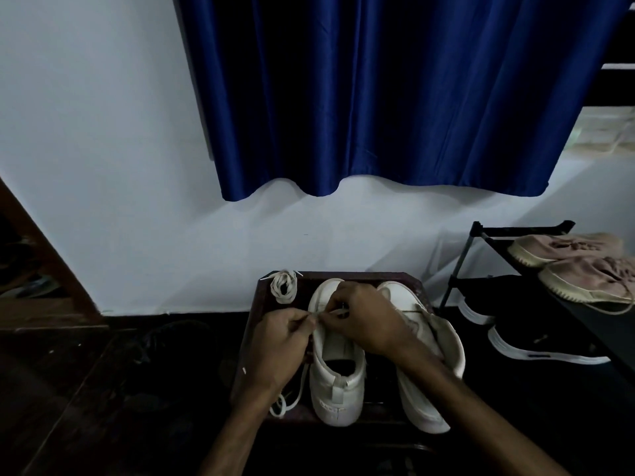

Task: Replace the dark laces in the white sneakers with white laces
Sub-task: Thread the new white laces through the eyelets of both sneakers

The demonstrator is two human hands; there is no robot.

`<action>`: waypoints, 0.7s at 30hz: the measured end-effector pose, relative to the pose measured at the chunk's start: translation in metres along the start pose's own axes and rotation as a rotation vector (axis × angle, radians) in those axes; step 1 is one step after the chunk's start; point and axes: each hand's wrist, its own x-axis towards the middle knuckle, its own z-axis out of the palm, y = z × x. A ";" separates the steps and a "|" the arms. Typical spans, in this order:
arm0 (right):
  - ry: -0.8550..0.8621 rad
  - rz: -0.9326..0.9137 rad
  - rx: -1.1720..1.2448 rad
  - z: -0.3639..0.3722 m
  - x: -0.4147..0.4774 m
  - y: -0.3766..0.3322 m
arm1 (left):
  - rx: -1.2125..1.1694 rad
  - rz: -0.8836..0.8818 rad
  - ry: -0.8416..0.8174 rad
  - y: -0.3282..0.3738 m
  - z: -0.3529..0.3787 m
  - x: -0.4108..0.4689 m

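You worked in dim, cool light. The wall (103, 132) was the brightest surface, tinted bluish, while the floor (68, 389) at lower left sank nearly to black. The curtain (378, 97) carried a soft sheen on its folds, deep shadow between them, and cast a faint shadow on the wall under its hem. The white sneakers (338, 383) read grey. Your left hand (285, 338) and right hand (364, 317) looked slightly soft, and the white lace (314, 315) pinched between them was hard to make out. The wide lens bowed the frame's edges.
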 end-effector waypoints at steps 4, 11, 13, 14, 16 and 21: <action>-0.057 -0.017 0.031 -0.004 -0.002 0.005 | -0.087 -0.027 0.030 -0.002 0.006 -0.007; -0.195 0.046 0.073 -0.030 -0.009 0.007 | 0.048 0.055 0.136 -0.007 0.024 -0.012; -0.174 0.033 0.034 -0.028 -0.014 0.006 | 0.005 0.037 0.116 -0.008 0.026 -0.016; -0.153 0.015 0.032 -0.024 -0.015 0.007 | -0.071 0.006 0.100 -0.011 0.026 -0.018; -0.122 -0.016 0.104 -0.018 -0.021 0.015 | -0.290 -0.104 0.076 -0.016 0.023 -0.023; -0.062 -0.029 0.210 -0.014 -0.031 0.026 | -0.297 -0.157 0.193 -0.042 0.003 -0.038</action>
